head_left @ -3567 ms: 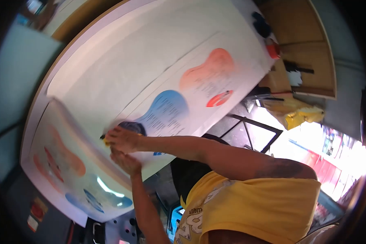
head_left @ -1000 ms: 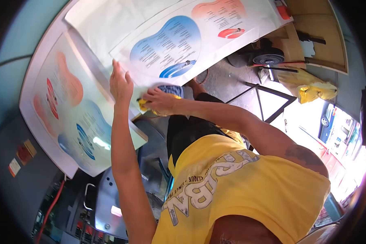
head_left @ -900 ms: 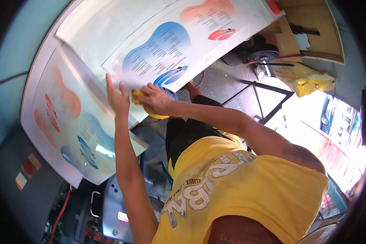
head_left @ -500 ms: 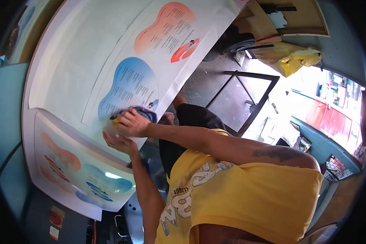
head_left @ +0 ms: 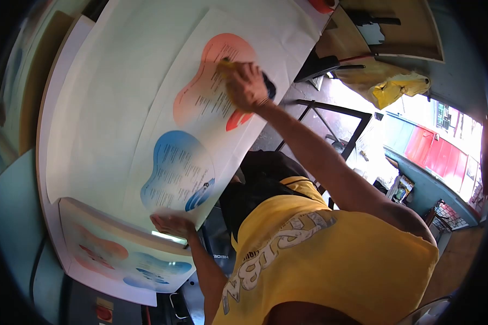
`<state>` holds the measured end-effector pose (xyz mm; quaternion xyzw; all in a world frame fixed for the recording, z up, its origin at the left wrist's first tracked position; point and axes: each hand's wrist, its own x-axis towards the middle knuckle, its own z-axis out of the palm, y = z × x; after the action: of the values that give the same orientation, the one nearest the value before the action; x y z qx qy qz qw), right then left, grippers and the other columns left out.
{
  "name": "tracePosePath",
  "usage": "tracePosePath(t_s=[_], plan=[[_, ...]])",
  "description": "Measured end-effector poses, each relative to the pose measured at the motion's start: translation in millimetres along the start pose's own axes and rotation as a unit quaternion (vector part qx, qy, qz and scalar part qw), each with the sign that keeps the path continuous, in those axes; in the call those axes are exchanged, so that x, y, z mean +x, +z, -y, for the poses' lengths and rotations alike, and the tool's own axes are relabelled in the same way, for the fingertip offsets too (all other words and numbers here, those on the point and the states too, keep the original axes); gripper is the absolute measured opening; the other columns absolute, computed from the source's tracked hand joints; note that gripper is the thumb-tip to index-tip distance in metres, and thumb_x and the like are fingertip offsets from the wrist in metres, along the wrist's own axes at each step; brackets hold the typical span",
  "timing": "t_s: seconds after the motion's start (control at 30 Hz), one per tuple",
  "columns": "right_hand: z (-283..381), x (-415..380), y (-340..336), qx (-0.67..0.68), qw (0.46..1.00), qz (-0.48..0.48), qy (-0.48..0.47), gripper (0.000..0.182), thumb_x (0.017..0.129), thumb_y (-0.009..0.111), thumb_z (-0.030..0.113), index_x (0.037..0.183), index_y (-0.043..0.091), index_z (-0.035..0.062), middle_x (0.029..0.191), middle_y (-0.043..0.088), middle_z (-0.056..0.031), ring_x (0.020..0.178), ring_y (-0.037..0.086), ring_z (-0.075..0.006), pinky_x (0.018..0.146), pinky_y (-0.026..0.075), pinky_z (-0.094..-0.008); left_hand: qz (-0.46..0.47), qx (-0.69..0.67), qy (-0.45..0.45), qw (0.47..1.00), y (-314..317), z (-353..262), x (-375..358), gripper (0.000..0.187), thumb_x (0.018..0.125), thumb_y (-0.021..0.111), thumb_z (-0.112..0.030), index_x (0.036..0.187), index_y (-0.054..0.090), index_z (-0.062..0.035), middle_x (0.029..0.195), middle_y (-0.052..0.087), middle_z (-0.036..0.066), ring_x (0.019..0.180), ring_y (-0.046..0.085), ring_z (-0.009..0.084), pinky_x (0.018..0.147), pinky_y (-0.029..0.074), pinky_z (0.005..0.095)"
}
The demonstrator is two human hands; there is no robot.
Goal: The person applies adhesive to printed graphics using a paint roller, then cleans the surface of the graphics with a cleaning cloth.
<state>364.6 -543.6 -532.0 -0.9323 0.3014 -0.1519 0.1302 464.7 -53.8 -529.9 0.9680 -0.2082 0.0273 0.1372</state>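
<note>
My right hand (head_left: 246,89) presses a dark cloth (head_left: 269,86) with a yellow part against a large printed sheet (head_left: 162,116), over its orange text patch (head_left: 190,103). Motion blurs the hand slightly. Below the blue text patch (head_left: 173,165), my left hand (head_left: 173,223) lies with fingers stretched out near the sheet's lower edge, holding nothing. The sheet rests on a wide white surface (head_left: 87,135).
A glossy panel (head_left: 119,244) below mirrors the printed shapes. Beside it is a dark machine part (head_left: 217,246) with lettering. A black metal frame (head_left: 358,132) stands on the floor to the right, near a yellow bag (head_left: 390,92).
My right hand has moved up and right with the cloth, from below the blue patch to the orange patch. The left hand stays near the lower edge, now apart from the right.
</note>
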Motion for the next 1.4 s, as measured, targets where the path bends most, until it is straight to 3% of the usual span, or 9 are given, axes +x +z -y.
tracePosePath(t_s=[0.3,0.5,0.6,0.73,0.8,0.93,1.0,1.07,1.4], plan=[[-140,72,-25,-0.118,0.988,-0.084,0.050,0.037,0.094,0.059,0.021,0.130,0.060,0.0173,0.114,0.057,-0.0171,0.109,0.051,-0.0398,0.093,0.044,-0.0518,-0.001,-0.007,0.001,1.000,11,9,-7,0.061,0.110,0.031,-0.045,0.150,0.037,0.0006,0.154,0.038,0.025,0.140,0.037,0.0443,0.114,0.030,0.0573],[-172,94,-33,-0.170,0.981,-0.087,-0.007,0.027,0.095,0.053,0.029,0.115,0.060,0.0117,0.106,0.059,-0.0169,0.098,0.057,-0.0367,0.088,0.046,-0.0517,-0.070,-0.183,-0.009,0.981,8,0,-1,0.063,0.106,0.039,-0.046,0.150,0.039,-0.0008,0.149,0.036,0.028,0.135,0.040,0.0453,0.111,0.035,0.0544],[-157,85,-25,-0.221,0.969,-0.046,0.095,0.034,0.093,0.059,0.020,0.126,0.059,0.0130,0.111,0.061,-0.0148,0.099,0.058,-0.0369,0.089,0.048,-0.0477,-0.080,-0.160,0.024,0.984,13,11,-5,0.060,0.106,0.042,-0.045,0.150,0.040,-0.0044,0.153,0.032,0.027,0.138,0.036,0.0448,0.112,0.032,0.0547],[-84,46,-11,-0.187,0.978,0.007,-0.090,0.036,0.093,0.058,0.018,0.128,0.058,0.0081,0.118,0.059,-0.0143,0.108,0.056,-0.0343,0.100,0.045,-0.0478,-0.040,-0.019,-0.004,0.999,6,0,-4,0.053,0.105,0.045,-0.037,0.149,0.044,-0.0057,0.156,0.031,0.026,0.139,0.034,0.0450,0.114,0.027,0.0574],[-24,-3,43,-0.029,0.977,-0.084,-0.193,0.042,0.089,0.061,0.015,0.130,0.056,0.0069,0.110,0.060,-0.0163,0.102,0.060,-0.0316,0.089,0.050,-0.0466,-0.039,-0.012,-0.009,0.999,5,-1,-6,0.053,0.105,0.046,-0.037,0.148,0.045,-0.0052,0.156,0.032,0.025,0.139,0.034,0.0450,0.114,0.027,0.0575],[221,-126,57,0.158,0.956,0.207,-0.134,0.039,0.091,0.055,0.019,0.130,0.060,0.0137,0.118,0.063,-0.0120,0.110,0.060,-0.0321,0.096,0.047,-0.0519,-0.040,0.001,0.012,0.999,1,-1,-3,0.054,0.104,0.047,-0.036,0.147,0.044,-0.0046,0.154,0.035,0.026,0.137,0.036,0.0453,0.113,0.029,0.0575],[289,-170,46,0.091,0.927,0.221,-0.288,0.032,0.091,0.057,0.025,0.121,0.063,0.0180,0.114,0.061,-0.0081,0.108,0.057,-0.0263,0.095,0.046,-0.0463,-0.053,-0.003,0.031,0.998,4,1,0,0.054,0.104,0.047,-0.036,0.148,0.042,-0.0043,0.153,0.036,0.027,0.136,0.038,0.0458,0.111,0.031,0.0575],[302,-191,54,0.160,0.931,0.121,-0.304,0.043,0.086,0.062,0.021,0.129,0.059,0.0211,0.117,0.055,-0.0044,0.115,0.051,-0.0238,0.097,0.044,-0.0449,-0.066,0.015,0.059,0.996,5,5,-3,0.054,0.106,0.045,-0.037,0.148,0.041,-0.0047,0.152,0.038,0.030,0.133,0.042,0.0468,0.108,0.035,0.0579],[48,-79,24,-0.061,0.995,0.015,-0.076,0.043,0.082,0.068,0.022,0.124,0.061,0.0197,0.109,0.051,-0.0110,0.104,0.049,-0.0337,0.088,0.041,-0.0479,-0.047,-0.020,0.022,0.998,1,0,0,0.053,0.107,0.039,-0.036,0.146,0.044,-0.0014,0.153,0.036,0.030,0.136,0.039,0.0475,0.109,0.033,0.0585]])
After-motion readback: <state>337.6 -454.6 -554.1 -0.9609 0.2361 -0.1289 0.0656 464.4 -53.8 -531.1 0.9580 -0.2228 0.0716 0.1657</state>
